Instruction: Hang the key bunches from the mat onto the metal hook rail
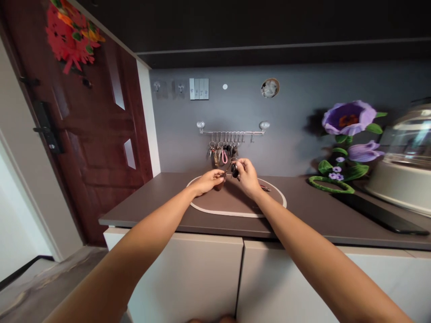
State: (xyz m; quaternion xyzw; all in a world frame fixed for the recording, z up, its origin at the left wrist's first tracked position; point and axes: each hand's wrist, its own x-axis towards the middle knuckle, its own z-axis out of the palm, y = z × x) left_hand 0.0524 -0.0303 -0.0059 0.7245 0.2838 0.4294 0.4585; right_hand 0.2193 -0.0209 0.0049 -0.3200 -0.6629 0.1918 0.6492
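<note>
Over an oval brown mat (222, 207) with a pale rim, both hands are close together. My left hand (209, 182) has its fingers pinched on a small bunch of keys (220, 185), whose details are blurred. My right hand (247, 176) is closed on a ring with dark keys (235, 170). Thin metal parts show between the two hands. Just behind them, several key sets (222, 151), one with a pink loop, hang from hooks on a clear wall rail (232, 133). Another small key set (265, 188) lies on the mat, right of my right hand.
Purple artificial flowers (350, 119) with a green ring base stand at the right, beside a black flat object (380, 213) and a domed appliance (404, 166). A dark shelf (269, 27) overhangs the counter (141, 202). A red door (101, 134) is at the left.
</note>
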